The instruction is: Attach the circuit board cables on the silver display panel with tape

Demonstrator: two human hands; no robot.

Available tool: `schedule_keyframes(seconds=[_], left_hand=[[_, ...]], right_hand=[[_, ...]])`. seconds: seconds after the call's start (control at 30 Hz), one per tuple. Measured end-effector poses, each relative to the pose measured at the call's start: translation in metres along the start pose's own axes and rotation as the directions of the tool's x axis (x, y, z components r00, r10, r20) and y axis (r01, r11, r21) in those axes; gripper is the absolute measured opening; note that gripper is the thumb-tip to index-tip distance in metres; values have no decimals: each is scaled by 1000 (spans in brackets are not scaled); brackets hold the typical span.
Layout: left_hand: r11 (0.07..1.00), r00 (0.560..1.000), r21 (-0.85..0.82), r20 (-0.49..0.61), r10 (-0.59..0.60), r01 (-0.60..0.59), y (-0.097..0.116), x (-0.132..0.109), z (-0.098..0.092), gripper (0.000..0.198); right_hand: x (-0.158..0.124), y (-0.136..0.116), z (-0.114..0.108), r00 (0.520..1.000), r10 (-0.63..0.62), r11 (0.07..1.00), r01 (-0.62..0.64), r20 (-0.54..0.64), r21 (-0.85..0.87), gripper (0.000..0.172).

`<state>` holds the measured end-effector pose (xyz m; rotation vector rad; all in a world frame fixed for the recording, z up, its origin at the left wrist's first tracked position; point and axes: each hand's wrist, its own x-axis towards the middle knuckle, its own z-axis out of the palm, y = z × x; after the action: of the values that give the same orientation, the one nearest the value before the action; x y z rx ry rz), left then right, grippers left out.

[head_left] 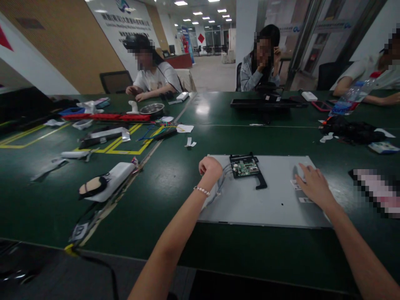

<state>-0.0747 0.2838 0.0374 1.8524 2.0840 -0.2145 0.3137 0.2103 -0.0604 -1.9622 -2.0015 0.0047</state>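
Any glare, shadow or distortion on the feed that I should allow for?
Head view: a bright glare patch on the green table, beyond the pale panel; head view: soft shadow on the panel beside the right hand; head view: wall sign leaning; head view: circuit board markings too small to read.

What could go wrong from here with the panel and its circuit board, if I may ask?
The grey cables run close by the left hand, so they might get snagged or tugged. The green circuit board lies exposed on the pale panel, so a careless knock could damage it.
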Motion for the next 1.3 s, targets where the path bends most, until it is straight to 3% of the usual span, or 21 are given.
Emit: schedule_keyframes(seconds=[0.1, 0.27, 0.33, 0.4, 0.47, 0.57, 0.73, 0.93, 1.13, 1.3], left_hand=[[994, 996, 80, -42, -76, 80, 13, -7, 1, 38], [986, 983, 120, -154, -96, 115, 13, -19, -20, 32], [994, 970, 112, -241, 29, -1, 14, -23, -26, 39], [965, 927, 88, -269, 262, -247, 17, -24, -28, 47], [876, 852, 41, -217, 477, -481, 22, -23, -23, 58], [791, 786, 0, -110, 608, -612, 30, -20, -11, 73], [790, 785, 6, -109, 610, -613, 41, -23, 5, 76], [757, 754, 28, -74, 653, -653, 62, -45, 14, 73], [763, 760, 12, -76, 646, -647, 77, -63, 22, 93], [755, 754, 18, -50, 655, -655, 84, -74, 24, 97]], right_hand=[[-1, 4, -3, 999, 47, 998, -47, 18, -33, 61], [-4, -1, -9, 992, 118, 992, -115, 54, -55, 59], [-5, -3, -11, 990, 128, 990, -125, 61, -59, 59], [-5, -5, -12, 989, 131, 990, -127, 63, -66, 59], [-5, -7, -12, 989, 136, 988, -130, 66, -81, 59], [-6, -12, -12, 988, 149, 980, -141, 49, -142, 56], [-9, -25, -13, 989, 148, 960, -149, -19, -236, 53], [-10, -26, -12, 990, 134, 958, -138, -34, -250, 53], [-9, -25, -10, 992, 115, 964, -126, -58, -236, 52], [-9, -27, -10, 992, 114, 971, -124, -60, -204, 53]])
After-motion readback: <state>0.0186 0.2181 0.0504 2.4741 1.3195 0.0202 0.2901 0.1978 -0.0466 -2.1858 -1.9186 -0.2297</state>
